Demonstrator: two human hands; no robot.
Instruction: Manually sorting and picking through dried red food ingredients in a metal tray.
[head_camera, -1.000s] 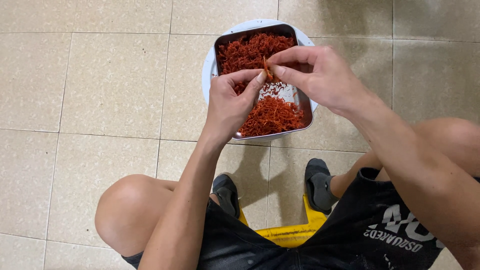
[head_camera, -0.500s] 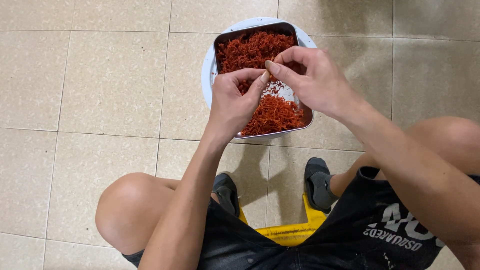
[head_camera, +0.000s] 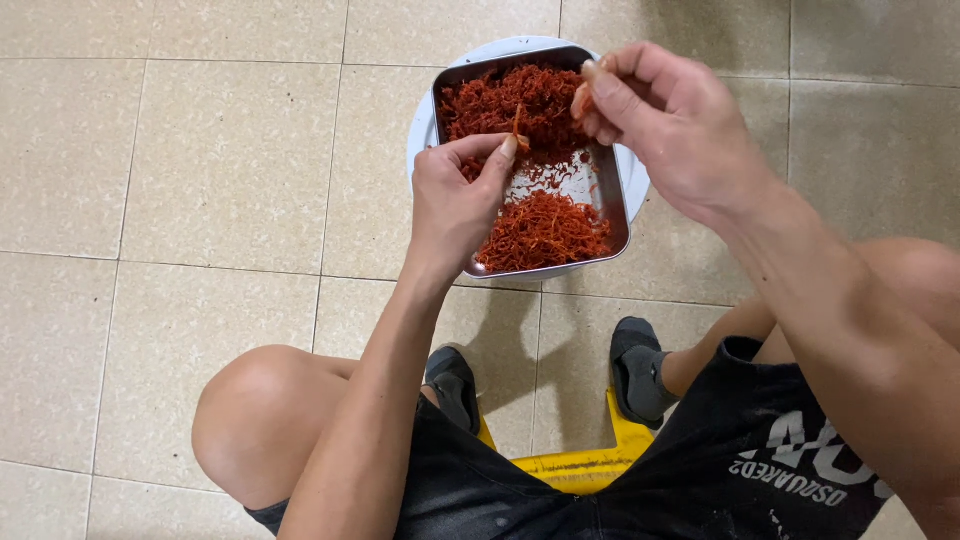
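Beige floor tiles (head_camera: 180, 150) fill the view, and the person sits low on a yellow stool (head_camera: 585, 465), knees apart, feet in dark socks (head_camera: 455, 385) on the floor.

At left of centre, the left hand (head_camera: 455, 200) hovers over the near edge of a metal tray (head_camera: 612, 215), thumb and forefinger pinched shut on one thin red strand (head_camera: 517, 120) that stands upright from the fingertips. The tray rests on a round white plate (head_camera: 420, 125) set on the floor. Inside it lie the red shreds (head_camera: 500, 100): a darker, tangled heap at the far end, a finer, brighter pile (head_camera: 545, 230) at the near end, and bare metal between them.

Further right, the right hand (head_camera: 665, 125) is raised above the tray's far right corner, its grip closed narrowly on a small piece that is too hidden to make out.

By the look of it, this is the splitting step, a piece being pulled apart between the two hands. Judging from the two piles, the next move would call for dropping the separated strand onto the near pile and picking a fresh piece from the far heap.
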